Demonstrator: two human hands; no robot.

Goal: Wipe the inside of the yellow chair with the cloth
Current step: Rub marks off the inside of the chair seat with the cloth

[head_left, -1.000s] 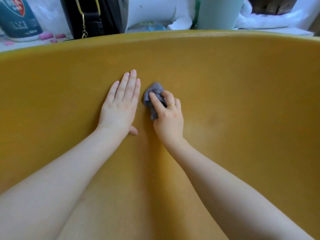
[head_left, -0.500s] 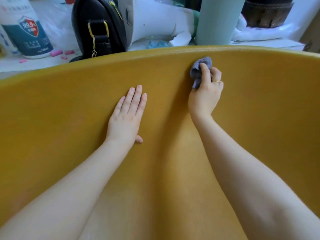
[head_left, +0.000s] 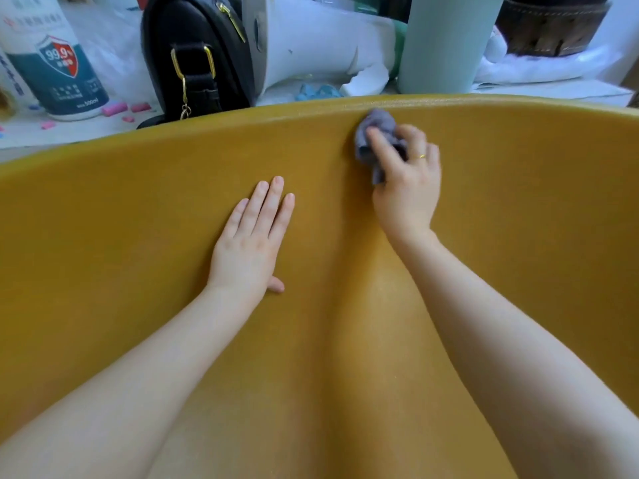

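The yellow chair point(head_left: 518, 236) fills most of the view, its curved inner shell facing me. A small grey cloth point(head_left: 375, 133) is bunched against the shell just under the top rim, right of centre. My right hand point(head_left: 406, 188) is closed on that cloth and presses it to the surface; a ring shows on one finger. My left hand point(head_left: 252, 243) lies flat on the shell to the left and lower down, fingers together, holding nothing.
Behind the chair rim stand a black bag with gold hardware point(head_left: 197, 53), a white-and-teal 500 ml bottle point(head_left: 55, 67), a pale green cylinder point(head_left: 446, 43), white items point(head_left: 311, 39) and small pink pieces point(head_left: 114, 108) on a white surface.
Over the last second my right hand carried the cloth up and to the right, from the middle of the shell to just under the rim. My left hand stayed flat in place.
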